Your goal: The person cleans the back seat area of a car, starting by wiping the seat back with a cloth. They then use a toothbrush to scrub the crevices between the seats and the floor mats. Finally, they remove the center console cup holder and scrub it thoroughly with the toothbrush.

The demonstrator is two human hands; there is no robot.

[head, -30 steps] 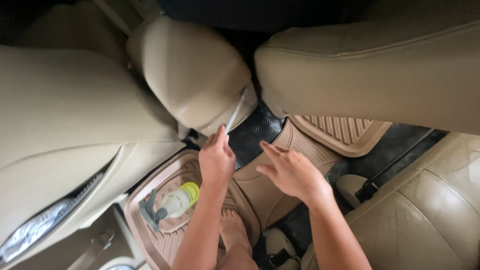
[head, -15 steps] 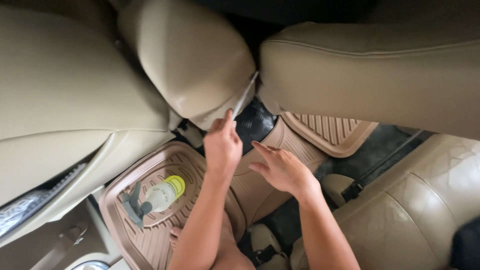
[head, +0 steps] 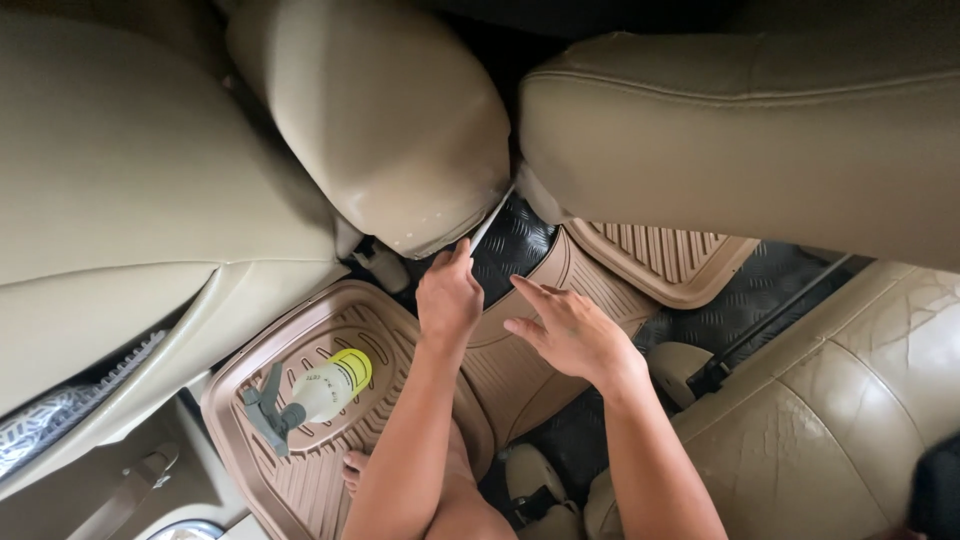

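Front seat backs: 2; left seat back point(head: 380, 120) stood beside right seat back point(head: 740, 130), narrow gap between them.
Thin strip point(head: 492, 217): sat in that gap, at the lower edge of the left seat back.
Left hand point(head: 448, 295): lay below the left seat back, fingertips at the strip.
Right hand point(head: 565, 330): lay just right of the left hand, over the centre hump mat point(head: 520, 370).
Left floor mat point(head: 300, 440): lay left of the hump, beside the door panel point(head: 130, 260).
Spray bottle point(head: 315, 390): lay on its side on the left floor mat.
Right floor mat point(head: 660, 255): lay under the right seat back.
Rear seat cushion point(head: 840, 400): lay right of the arms.
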